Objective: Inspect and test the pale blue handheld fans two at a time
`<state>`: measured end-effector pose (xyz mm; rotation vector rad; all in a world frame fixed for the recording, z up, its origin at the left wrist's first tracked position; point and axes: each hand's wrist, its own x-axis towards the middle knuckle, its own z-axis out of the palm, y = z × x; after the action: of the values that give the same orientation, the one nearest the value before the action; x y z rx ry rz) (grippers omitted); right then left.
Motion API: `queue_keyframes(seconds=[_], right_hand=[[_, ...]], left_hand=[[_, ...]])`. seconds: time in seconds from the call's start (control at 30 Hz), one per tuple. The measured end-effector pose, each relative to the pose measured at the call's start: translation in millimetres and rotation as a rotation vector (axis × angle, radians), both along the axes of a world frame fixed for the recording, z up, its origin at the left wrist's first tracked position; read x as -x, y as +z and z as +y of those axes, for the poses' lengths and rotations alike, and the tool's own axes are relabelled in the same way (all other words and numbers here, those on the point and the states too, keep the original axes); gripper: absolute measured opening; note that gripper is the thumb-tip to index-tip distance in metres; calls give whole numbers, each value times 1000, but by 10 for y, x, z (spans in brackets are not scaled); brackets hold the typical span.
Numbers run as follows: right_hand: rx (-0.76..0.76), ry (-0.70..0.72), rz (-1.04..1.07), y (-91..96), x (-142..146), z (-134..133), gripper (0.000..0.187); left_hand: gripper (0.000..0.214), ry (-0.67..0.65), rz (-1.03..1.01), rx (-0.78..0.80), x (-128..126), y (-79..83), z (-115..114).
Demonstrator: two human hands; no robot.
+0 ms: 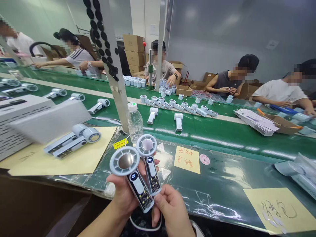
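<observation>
Two white handheld devices with round heads and metal centre discs are raised above the green bench mat. The left device [129, 172] shows a lit "20" on its screen, and the right device [149, 163] shows a lit reading that looks like "85". My left hand [120, 191] is shut around them from behind, with its fingers showing between the heads. My right hand [170, 210] pinches the lower ends of the handles. A pair of similar devices [74, 140] lies on a yellow paper sheet [61, 161] to the left.
A water bottle [135, 121] stands behind my hands. A green conveyor belt [202, 125] carries several white devices. A white box [22, 121] sits at left. Co-workers [229, 77] sit across the belt, with cardboard boxes [133, 49] behind them.
</observation>
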<state>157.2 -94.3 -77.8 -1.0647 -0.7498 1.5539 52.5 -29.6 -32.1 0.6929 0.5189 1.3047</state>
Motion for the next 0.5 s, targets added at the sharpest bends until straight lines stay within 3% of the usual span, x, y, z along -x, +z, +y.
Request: queue_keyframes(seconds=[0.1, 0.23, 0.37, 0.43, 0.5], right_hand=[[-92, 17, -122, 65, -87, -17, 52], [-332, -21, -357, 132, -263, -58, 46], [-311, -284, -670, 163, -447, -2, 33], [-280, -236, -584, 182, -497, 55, 52], [-292, -39, -356, 212, -522, 98, 60]], left_hand=[[64, -42, -25, 4, 8, -2, 30], [62, -10, -61, 41, 56, 32, 61], [43, -37, 24, 84, 155, -61, 4], [42, -131, 127, 26, 187, -171, -42], [50, -231, 247, -51, 189, -266, -63]])
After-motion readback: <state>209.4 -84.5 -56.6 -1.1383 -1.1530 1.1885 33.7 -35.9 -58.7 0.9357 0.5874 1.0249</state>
